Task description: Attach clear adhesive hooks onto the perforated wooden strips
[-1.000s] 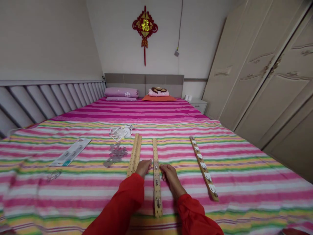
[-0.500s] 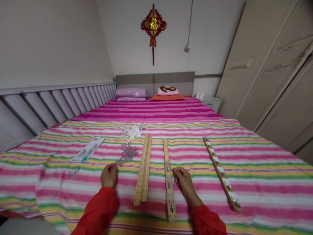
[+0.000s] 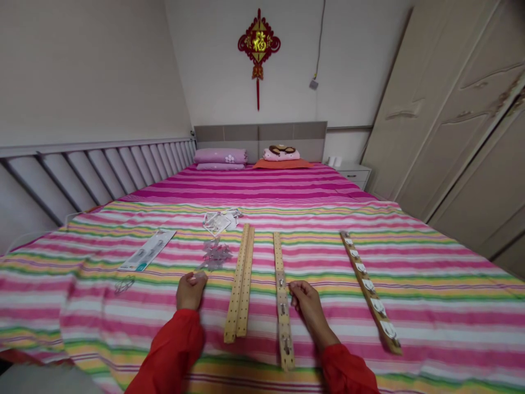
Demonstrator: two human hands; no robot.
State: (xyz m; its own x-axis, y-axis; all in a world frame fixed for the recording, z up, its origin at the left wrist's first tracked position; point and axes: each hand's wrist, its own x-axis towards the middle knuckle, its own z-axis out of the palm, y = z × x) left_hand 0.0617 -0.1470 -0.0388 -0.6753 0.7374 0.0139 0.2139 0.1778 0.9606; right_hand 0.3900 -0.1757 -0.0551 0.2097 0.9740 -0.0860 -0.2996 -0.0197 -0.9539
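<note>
My left hand [image 3: 191, 291] is closed in a pinch on a clear adhesive hook [image 3: 199, 274], just in front of a pile of clear hooks [image 3: 216, 254]. My right hand [image 3: 308, 307] has its thumb and fingers pressed together at the right edge of a wooden strip [image 3: 279, 251]; whether something small sits between them is hidden. Clear hooks with metal hangers [image 3: 283, 309] line the near half of that strip. Between my hands lie two bare wooden strips with holes [image 3: 239, 284], side by side.
A dark wooden strip with several white hooks [image 3: 369, 285] lies at right. On the left are a packaged hook card [image 3: 150, 250] and thin wire pieces [image 3: 124, 284]. White papers [image 3: 221, 220] lie farther back. Everything rests on a striped bedsheet [image 3: 443, 306]; pillows [image 3: 220, 156] stand at the headboard.
My left hand has shifted slightly right, with the clear hook between its fingers now nearer to it. The right hand stays almost still beside the strip.
</note>
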